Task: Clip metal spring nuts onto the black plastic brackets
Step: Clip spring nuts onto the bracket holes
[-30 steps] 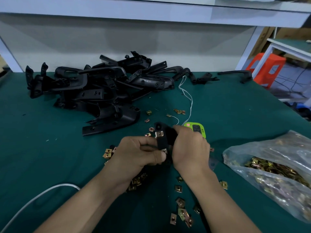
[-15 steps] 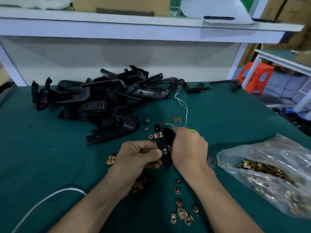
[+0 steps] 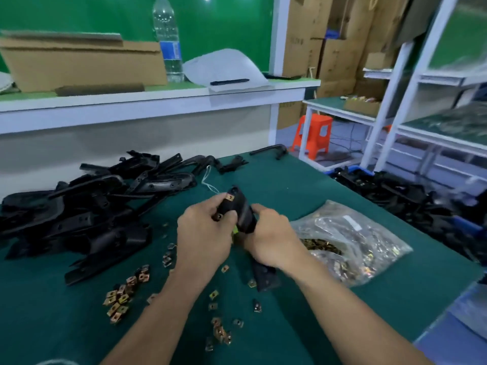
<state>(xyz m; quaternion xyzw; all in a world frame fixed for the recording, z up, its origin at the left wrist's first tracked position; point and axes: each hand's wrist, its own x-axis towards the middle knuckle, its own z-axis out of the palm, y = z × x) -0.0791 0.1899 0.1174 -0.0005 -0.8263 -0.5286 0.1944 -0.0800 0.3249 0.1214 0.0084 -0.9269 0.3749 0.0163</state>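
Both my hands hold one black plastic bracket (image 3: 243, 209) above the green table (image 3: 39, 299). My left hand (image 3: 204, 233) grips its upper end, thumb near a brass spring nut (image 3: 229, 198) clipped on that end. My right hand (image 3: 271, 238) grips the bracket's middle; the lower end (image 3: 266, 277) sticks out below my wrist. Several loose spring nuts (image 3: 123, 296) lie scattered on the table before me. A clear bag of spring nuts (image 3: 350, 241) lies at the right.
A pile of black brackets (image 3: 87, 214) fills the table's left back. More black parts (image 3: 411, 198) lie in a bin past the right edge. A shelf (image 3: 158, 101) with a cardboard box (image 3: 79, 64) and water bottle (image 3: 168, 40) runs behind. An orange stool (image 3: 313, 133) stands far right.
The camera has tilted up and turned right, showing the shelf and room. My hands have lifted the bracket slightly and tilted it; the grip stays on the same bracket.
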